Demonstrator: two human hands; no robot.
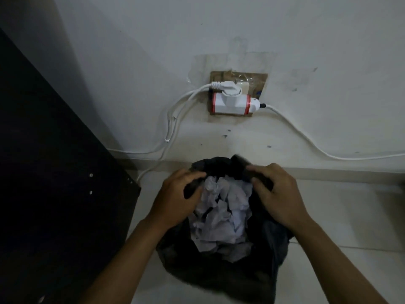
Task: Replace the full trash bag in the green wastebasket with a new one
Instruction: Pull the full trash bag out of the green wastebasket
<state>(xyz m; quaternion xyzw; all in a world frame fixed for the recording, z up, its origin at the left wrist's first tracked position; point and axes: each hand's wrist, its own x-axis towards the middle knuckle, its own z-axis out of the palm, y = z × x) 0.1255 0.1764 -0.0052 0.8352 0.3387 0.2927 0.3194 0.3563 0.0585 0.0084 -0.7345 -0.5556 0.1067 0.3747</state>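
The job looks early: the full black trash bag [219, 266], stuffed with crumpled paper [221, 213], sits on the floor under both hands, no new bag in sight (the green wastebasket isn't visible either). The left hand [175, 194] is clamped on the bag's left rim, the right hand [278, 194] likewise on its right rim.

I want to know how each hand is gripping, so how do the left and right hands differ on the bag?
The left hand pinches a small bunch of the bag's left rim; the right hand clutches a bigger fold of the right rim. The left lies over the crumpled paper; the right stays beside it. Both are shut on the black plastic.
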